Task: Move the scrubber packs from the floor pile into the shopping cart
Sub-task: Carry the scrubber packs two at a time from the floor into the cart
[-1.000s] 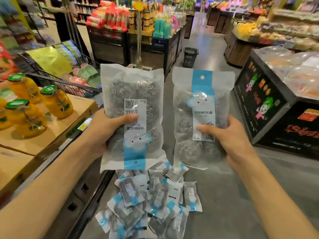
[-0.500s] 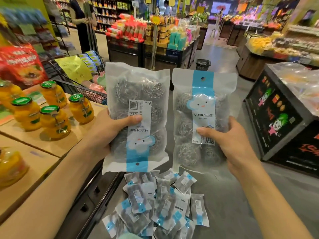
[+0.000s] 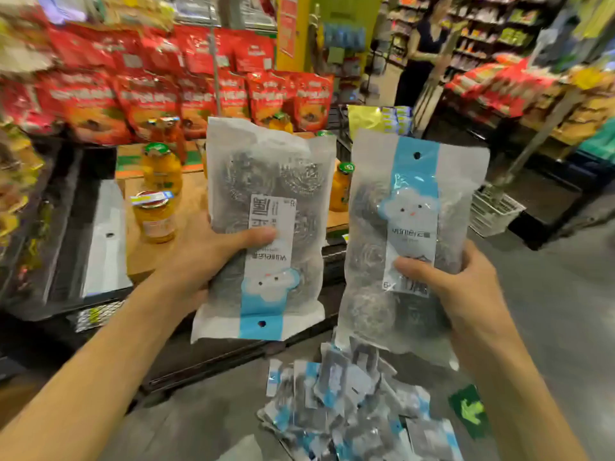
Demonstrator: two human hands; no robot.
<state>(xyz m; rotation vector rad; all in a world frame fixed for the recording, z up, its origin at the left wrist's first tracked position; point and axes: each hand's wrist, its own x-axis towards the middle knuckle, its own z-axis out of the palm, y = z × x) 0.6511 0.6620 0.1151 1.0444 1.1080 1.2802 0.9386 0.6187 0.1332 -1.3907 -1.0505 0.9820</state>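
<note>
Each of my hands holds one clear pack of steel-wool scrubbers with a white and blue label. My left hand grips the left pack, which is upside down, thumb across its label. My right hand grips the right pack, upright, thumb on its label. Both packs are held up at chest height. Below them the floor pile of scrubber packs lies on the grey floor. A wire cart with yellow and blue goods shows behind the packs; whether it is the target cart I cannot tell.
A low wooden display with jars of yellow fruit stands left. Red snack bags fill the shelves behind. A person stands in the far aisle. A white basket sits right, and a green floor arrow lies nearby.
My view has swung to the left, toward the red snack shelves and the jar display. Both hands keep the same grip on their packs, still held up side by side.
</note>
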